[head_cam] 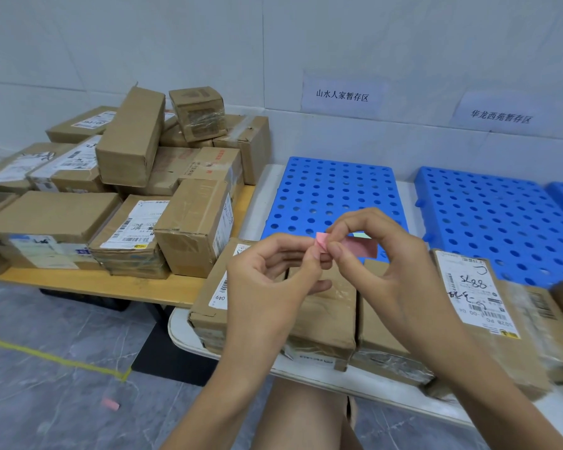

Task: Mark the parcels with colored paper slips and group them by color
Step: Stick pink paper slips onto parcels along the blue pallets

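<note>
A heap of parcels (127, 196) sits on the wooden bench (111, 284). The left hand (267, 274) pinches the bent end of a pink slip (321, 242) between thumb and forefinger. Touching it, the right hand (390, 254) clamps its fingertips on the pink pad (363, 246), above a row of boxes (325, 306).

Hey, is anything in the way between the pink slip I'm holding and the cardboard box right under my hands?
Nothing visible is. The left hand and right hand both pinch the pink slip over the cardboard box, and nothing else lies on the part of its top that shows.
</note>
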`<state>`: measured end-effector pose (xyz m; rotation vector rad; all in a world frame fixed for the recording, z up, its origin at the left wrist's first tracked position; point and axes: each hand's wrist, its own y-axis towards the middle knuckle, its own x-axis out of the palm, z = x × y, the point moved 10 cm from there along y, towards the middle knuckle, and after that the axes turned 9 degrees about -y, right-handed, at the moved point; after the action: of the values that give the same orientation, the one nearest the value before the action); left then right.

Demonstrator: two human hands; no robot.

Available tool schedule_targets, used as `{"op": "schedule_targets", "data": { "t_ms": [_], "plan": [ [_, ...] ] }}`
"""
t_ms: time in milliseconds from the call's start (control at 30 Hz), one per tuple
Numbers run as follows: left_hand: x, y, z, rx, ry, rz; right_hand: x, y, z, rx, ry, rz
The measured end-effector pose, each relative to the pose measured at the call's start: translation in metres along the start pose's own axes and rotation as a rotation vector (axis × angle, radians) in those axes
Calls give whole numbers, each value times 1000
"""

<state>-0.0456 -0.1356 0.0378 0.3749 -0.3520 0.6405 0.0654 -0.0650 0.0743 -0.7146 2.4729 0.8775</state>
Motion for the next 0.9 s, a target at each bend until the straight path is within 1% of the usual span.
{"op": "schedule_targets", "data": {
  "t_ms": [133, 200, 267, 367, 467, 533, 600, 733, 800, 900],
  "plan": [
    [-3, 0, -6, -35, -4, 3, 0, -3, -5, -58, -124, 37],
    [-4, 0, -8, -46, 2, -11, 1, -2, -2, -65, -136, 43],
    [-5, 1, -12, -65, 16, -28, 2, -1, 2, -68, -128, 38],
    [-9, 2, -21, -102, 30, -26, 7, 1, 5, -102, -203, 27],
    [-18, 5, -31, -128, 72, 13, 16, 6, 17, -60, -203, -23],
    [-27, 8, -40, -162, 97, 59, 19, 11, 30, -11, -145, -46],
    [-40, 11, -49, -207, 99, 129, 19, 17, 46, 54, -32, -39],
    [-69, 15, -59, -282, 89, 254, 6, 25, 74, 203, 229, 82],
    [-78, 15, -61, -288, 87, 284, 1, 25, 81, 225, 295, 133],
    [-86, 14, -63, -282, 102, 310, 0, 21, 82, 198, 336, 151]
  ]
}}
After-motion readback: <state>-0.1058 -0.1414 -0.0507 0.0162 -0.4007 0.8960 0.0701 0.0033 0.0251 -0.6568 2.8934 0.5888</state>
